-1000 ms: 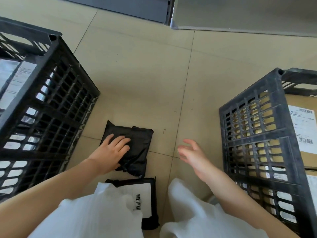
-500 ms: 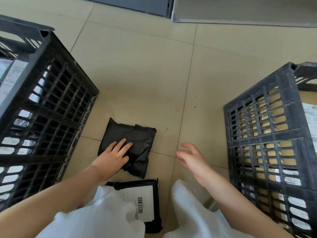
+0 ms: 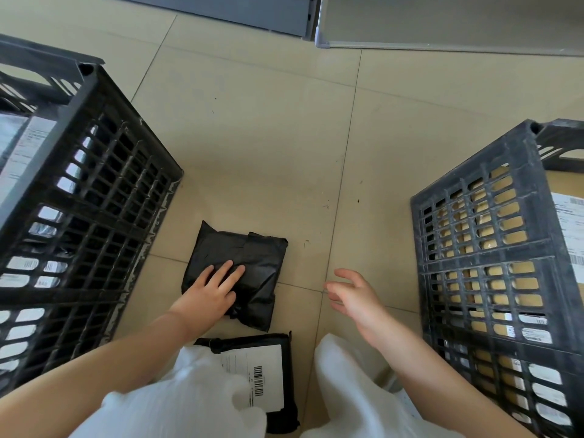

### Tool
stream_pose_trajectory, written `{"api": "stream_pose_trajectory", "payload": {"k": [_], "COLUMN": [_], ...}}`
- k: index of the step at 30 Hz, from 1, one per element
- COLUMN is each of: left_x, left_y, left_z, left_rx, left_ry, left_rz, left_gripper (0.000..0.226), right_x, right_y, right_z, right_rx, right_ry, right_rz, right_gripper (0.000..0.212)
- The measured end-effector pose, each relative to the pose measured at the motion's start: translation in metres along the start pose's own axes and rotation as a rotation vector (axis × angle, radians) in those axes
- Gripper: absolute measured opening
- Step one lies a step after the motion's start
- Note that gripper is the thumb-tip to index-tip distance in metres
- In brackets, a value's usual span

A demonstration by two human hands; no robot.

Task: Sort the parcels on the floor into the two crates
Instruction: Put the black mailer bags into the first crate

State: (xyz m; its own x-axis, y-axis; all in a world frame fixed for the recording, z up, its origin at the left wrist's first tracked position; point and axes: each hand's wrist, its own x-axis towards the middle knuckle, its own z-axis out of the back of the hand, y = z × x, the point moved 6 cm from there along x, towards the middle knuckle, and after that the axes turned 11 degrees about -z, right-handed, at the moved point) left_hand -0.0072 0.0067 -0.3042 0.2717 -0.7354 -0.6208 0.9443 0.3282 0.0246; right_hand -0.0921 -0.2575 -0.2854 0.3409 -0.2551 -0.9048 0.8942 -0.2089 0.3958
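two knees in white cloth (image 3: 189, 403) fill the bottom edge. between them lies one black parcel with a white barcode label (image 3: 271, 377), flat on the tiled floor (image 3: 268, 137). just beyond it a second black parcel (image 3: 249, 263), label not visible, lies across a tile joint. the left hand (image 3: 211, 292) rests on this parcel's near left part, fingers straight and slightly spread. the right hand (image 3: 354, 295) hovers beside it over the floor, fingers loosely curved, holding nothing. two black lattice crates flank the parcels: the left crate (image 3: 94, 222) holds labelled dark packets, the right crate (image 3: 493, 279) holds brown cardboard boxes with white labels; their number cannot be told. farthest off, a grey panel (image 3: 240, 11) and a pale board (image 3: 442, 20) stand.
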Motion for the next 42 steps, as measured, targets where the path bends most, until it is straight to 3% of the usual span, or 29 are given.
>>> {"api": "stream_pose_trajectory", "payload": {"k": [6,9,11,15,20,27,32,34,38,42], "left_x": [0.0,-0.003,-0.007,-0.019,-0.024,-0.03,-0.023,-0.019,-0.01,-0.003], "left_y": [0.006,0.01,0.015,0.035,0.046,0.063,0.055,0.049,0.031,0.022], "left_z": [0.005,0.02,0.031,0.05,0.062,0.072,0.054,0.046,0.044,0.043], "left_rx": [-0.06,-0.201,-0.382,-0.738,-1.02,-1.389,-1.822,-1.97,-2.201,-2.285], "left_ry": [-0.027,-0.188,-0.384,-0.615,-0.676,-0.913,-0.821,-0.747,-0.597,-0.475], "left_rz": [0.01,0.037,0.05,0.239,0.392,0.679,0.83,0.873,0.913,0.878], "left_gripper": [0.028,0.023,0.018,0.026,0.029,0.022,0.017,0.025,0.029,0.028], "right_x": [0.001,0.002,0.002,0.003,0.002,-0.002,-0.011,-0.017,-0.025,-0.028], "right_y": [-0.001,-0.002,-0.003,-0.003,-0.002,0.001,0.007,0.01,0.013,0.018], "right_z": [0.002,0.003,0.002,0.0,-0.003,-0.007,-0.015,-0.02,-0.035,-0.041], "right_rx": [0.012,0.022,0.036,0.075,0.11,0.126,0.132,0.11,0.066,0.08], "right_ry": [-0.007,-0.015,-0.009,0.008,0.014,0.025,0.099,0.161,0.33,0.354], "right_rz": [-0.018,-0.018,-0.017,-0.016,-0.017,-0.026,-0.022,0.001,0.022,0.052], "right_gripper": [0.039,0.04,0.039,0.033,0.032,0.029,0.026,0.027,0.052,0.033]}}
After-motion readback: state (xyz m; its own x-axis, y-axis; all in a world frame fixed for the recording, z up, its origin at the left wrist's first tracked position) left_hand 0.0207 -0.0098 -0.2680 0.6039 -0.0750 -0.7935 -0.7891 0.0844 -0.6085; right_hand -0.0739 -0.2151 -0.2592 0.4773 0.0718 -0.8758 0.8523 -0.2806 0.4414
